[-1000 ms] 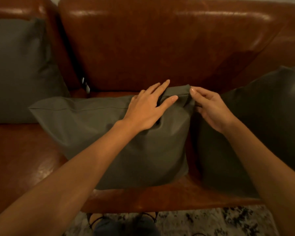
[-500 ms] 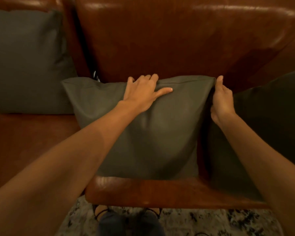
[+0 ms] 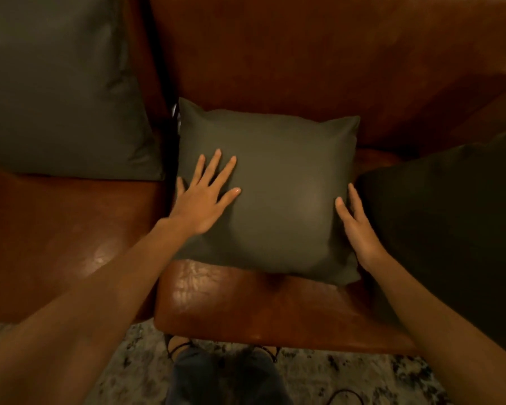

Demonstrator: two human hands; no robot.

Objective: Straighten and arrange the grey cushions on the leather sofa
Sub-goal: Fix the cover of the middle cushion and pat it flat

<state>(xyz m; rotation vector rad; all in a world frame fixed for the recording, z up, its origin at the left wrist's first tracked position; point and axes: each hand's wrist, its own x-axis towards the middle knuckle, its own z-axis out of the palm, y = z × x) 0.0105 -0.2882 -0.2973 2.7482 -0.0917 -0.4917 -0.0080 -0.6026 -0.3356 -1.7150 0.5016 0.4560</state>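
- Middle cushion sits upright against the sofa back, pretty square.
- My left hand lies flat on its front, fingers spread, gripping nothing.
- Right hand presses its right edge with straight fingers, also holding nothing.
- Looks like the final pat-down step on this one.
- Left of it is another cushion; the right cushion leans, probably next.

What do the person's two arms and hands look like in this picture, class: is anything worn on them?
Both forearms are bare as far as the frame shows, with no sleeves in view. The left hand and right hand wear no gloves, and no rings, watch or bracelets can be seen. The fingers are slender; the left hand's nails look short with a pale shine. No markings are visible in the dim light.
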